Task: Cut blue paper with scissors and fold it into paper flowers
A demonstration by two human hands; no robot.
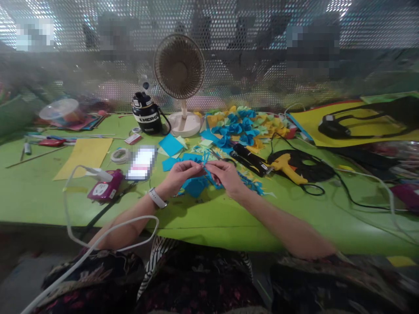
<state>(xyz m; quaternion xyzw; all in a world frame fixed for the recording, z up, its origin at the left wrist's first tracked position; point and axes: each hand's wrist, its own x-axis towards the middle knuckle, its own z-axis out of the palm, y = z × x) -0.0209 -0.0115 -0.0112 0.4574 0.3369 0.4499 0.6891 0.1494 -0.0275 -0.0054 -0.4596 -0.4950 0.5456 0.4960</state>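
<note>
**Hand state.** The 2 hands work at the centre of the surface [209, 218], near its front edge. The left hand [185, 174] and the right hand [225, 176] are both closed in a pinch on a fringed blue paper strip [207, 165], which is held between them. A white-strapped wristwatch [157, 197] is fitted on the left wrist.

**Items at the hands.** A blue paper piece [195, 186] lies directly below the hands. A blue paper square [170, 145] lies just beyond the left hand, among smaller paper scraps. To the right of the right hand are a black cylindrical device [248, 159] and a yellow-and-black hot glue gun [288, 168]. The exact function of the black device cannot be determined.

**Remaining items.** A pile of blue, yellow and green paper flowers [245, 126] sits toward the rear edge, right of centre. A desk fan [179, 67] and a black insulated bottle [146, 114] stand at the rear edge. Left of the hands are a smartphone [141, 162], a roll of tape [120, 155], a yellow paper sheet [84, 158] and a magenta charger [104, 186]. A white cable [98, 235] runs from the charger past the left forearm and over the front edge.
</note>
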